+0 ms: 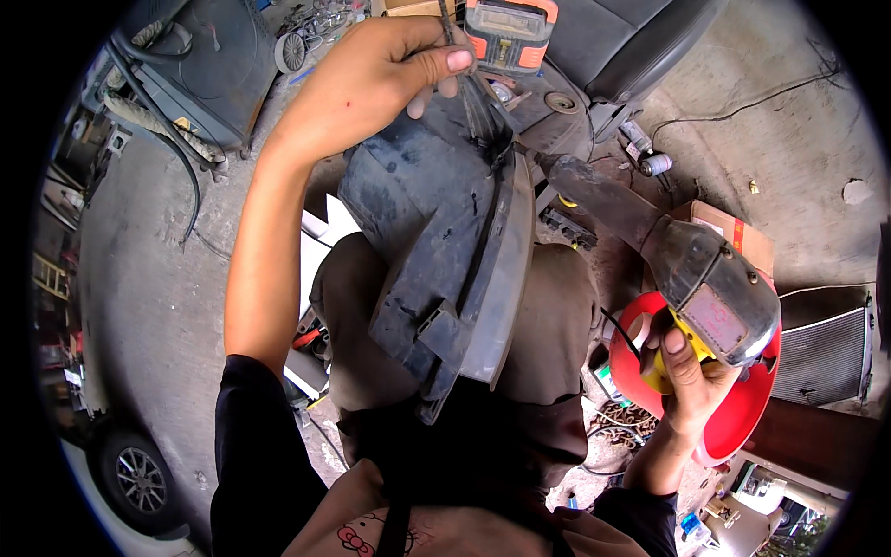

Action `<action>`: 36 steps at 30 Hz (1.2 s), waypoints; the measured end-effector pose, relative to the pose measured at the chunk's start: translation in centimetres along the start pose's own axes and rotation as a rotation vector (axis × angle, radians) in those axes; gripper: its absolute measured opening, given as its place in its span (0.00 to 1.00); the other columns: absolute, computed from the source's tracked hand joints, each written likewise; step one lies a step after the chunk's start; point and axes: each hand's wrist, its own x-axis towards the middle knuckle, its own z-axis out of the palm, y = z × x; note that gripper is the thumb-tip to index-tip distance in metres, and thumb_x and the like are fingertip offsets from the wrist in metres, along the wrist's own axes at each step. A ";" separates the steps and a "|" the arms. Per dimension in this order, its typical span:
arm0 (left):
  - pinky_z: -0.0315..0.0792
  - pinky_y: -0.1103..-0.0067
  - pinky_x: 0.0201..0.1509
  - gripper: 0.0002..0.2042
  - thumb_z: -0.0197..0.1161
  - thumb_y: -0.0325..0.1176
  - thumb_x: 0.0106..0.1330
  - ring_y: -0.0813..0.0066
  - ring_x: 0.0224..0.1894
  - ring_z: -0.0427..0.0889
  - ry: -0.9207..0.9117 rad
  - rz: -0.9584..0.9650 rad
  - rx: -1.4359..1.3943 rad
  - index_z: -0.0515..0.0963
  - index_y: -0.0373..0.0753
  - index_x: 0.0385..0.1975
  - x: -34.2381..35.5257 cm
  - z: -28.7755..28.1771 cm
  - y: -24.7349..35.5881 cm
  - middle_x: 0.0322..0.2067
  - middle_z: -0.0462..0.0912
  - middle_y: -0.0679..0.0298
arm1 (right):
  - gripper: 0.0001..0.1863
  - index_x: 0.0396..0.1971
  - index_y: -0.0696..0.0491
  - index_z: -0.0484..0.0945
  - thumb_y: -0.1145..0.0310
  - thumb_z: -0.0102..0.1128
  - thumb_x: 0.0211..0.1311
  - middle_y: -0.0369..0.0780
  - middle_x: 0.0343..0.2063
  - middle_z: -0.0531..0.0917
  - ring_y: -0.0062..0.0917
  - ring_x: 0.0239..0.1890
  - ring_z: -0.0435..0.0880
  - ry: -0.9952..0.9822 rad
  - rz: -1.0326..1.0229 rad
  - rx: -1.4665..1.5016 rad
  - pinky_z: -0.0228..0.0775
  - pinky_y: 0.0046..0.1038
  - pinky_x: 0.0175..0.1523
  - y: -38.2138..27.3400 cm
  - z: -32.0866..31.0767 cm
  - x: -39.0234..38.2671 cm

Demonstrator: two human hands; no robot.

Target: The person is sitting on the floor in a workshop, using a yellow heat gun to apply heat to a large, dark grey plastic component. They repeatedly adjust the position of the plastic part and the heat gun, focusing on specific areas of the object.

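Observation:
A dark, scuffed plastic car part (408,251) with a paler grey strip along its right edge lies across my lap. My right hand (689,371) is wrapped round the yellow handle of a heat gun (715,288). Its worn metal nozzle (594,190) points up and left, with the tip by the upper right edge of the plastic part. Over the part's far end, my left hand (390,79) is closed in a pinch on thin dark strips (479,111) that run down to that edge. Whether the strips are joined to the part cannot be made out.
A red basin (738,432) stands beneath my right hand, near a cardboard box (738,237). Beyond the part are an orange-and-black case (509,35) and a black seat (640,46). Spray cans (655,165) lie at the right. A grey cabinet with hoses (200,70) stands far left.

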 end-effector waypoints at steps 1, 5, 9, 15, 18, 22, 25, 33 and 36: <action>0.65 0.83 0.26 0.15 0.60 0.42 0.74 0.85 0.23 0.74 -0.020 0.029 0.025 0.82 0.33 0.36 0.4 0.1 0.2 0.25 0.82 0.68 | 0.23 0.53 0.64 0.72 0.70 0.69 0.63 0.45 0.28 0.82 0.24 0.21 0.79 -0.002 -0.008 0.051 0.72 0.22 0.24 -0.3 0.6 0.4; 0.66 0.81 0.27 0.16 0.60 0.43 0.74 0.84 0.22 0.73 -0.087 0.013 0.080 0.80 0.34 0.30 1.5 0.2 1.5 0.22 0.79 0.69 | 0.24 0.54 0.65 0.70 0.66 0.66 0.66 0.47 0.25 0.79 0.23 0.15 0.74 -0.045 -0.033 0.127 0.66 0.20 0.20 0.7 -0.1 1.6; 0.66 0.80 0.26 0.18 0.60 0.43 0.74 0.84 0.21 0.72 -0.143 0.012 0.147 0.79 0.35 0.27 2.2 -0.1 1.8 0.21 0.77 0.69 | 0.23 0.53 0.65 0.70 0.66 0.66 0.66 0.47 0.25 0.79 0.23 0.15 0.73 -0.066 0.017 0.159 0.66 0.19 0.20 0.8 -0.5 2.1; 0.66 0.81 0.25 0.16 0.60 0.42 0.74 0.83 0.20 0.72 -0.182 0.020 0.095 0.80 0.34 0.33 2.9 0.6 1.6 0.21 0.77 0.69 | 0.26 0.54 0.62 0.71 0.66 0.71 0.62 0.44 0.24 0.80 0.21 0.16 0.76 -0.108 0.153 0.216 0.67 0.20 0.21 0.5 -0.6 2.8; 0.66 0.82 0.25 0.15 0.60 0.41 0.74 0.83 0.20 0.72 -0.200 0.005 0.058 0.82 0.34 0.37 3.0 0.9 1.2 0.21 0.78 0.68 | 0.25 0.54 0.62 0.71 0.66 0.70 0.63 0.44 0.24 0.80 0.21 0.16 0.77 -0.114 0.146 0.211 0.67 0.20 0.22 0.5 -0.3 3.0; 0.66 0.82 0.25 0.14 0.60 0.40 0.74 0.83 0.21 0.72 -0.222 -0.008 0.033 0.82 0.34 0.40 3.2 0.8 1.0 0.22 0.78 0.68 | 0.25 0.54 0.62 0.71 0.67 0.70 0.63 0.43 0.24 0.80 0.21 0.16 0.76 -0.136 0.148 0.213 0.68 0.20 0.22 0.7 -0.1 3.4; 0.65 0.82 0.25 0.14 0.60 0.40 0.74 0.84 0.21 0.72 -0.223 -0.007 0.035 0.82 0.33 0.40 3.3 1.0 1.1 0.22 0.78 0.68 | 0.24 0.54 0.63 0.71 0.67 0.69 0.64 0.45 0.25 0.80 0.21 0.16 0.76 -0.142 0.125 0.197 0.67 0.20 0.21 0.9 0.3 3.5; 0.64 0.82 0.26 0.14 0.61 0.40 0.73 0.84 0.21 0.72 -0.278 -0.027 0.093 0.82 0.34 0.40 4.0 1.4 1.9 0.22 0.76 0.69 | 0.23 0.50 0.63 0.74 0.66 0.72 0.62 0.42 0.25 0.81 0.20 0.17 0.77 -0.187 0.171 0.198 0.68 0.20 0.23 0.9 0.5 3.9; 0.65 0.83 0.25 0.14 0.62 0.41 0.73 0.84 0.20 0.72 -0.273 -0.005 0.054 0.83 0.34 0.40 4.0 1.4 1.5 0.22 0.78 0.69 | 0.22 0.49 0.62 0.75 0.65 0.72 0.63 0.41 0.26 0.81 0.20 0.19 0.78 -0.200 0.181 0.177 0.68 0.20 0.23 1.1 0.7 3.9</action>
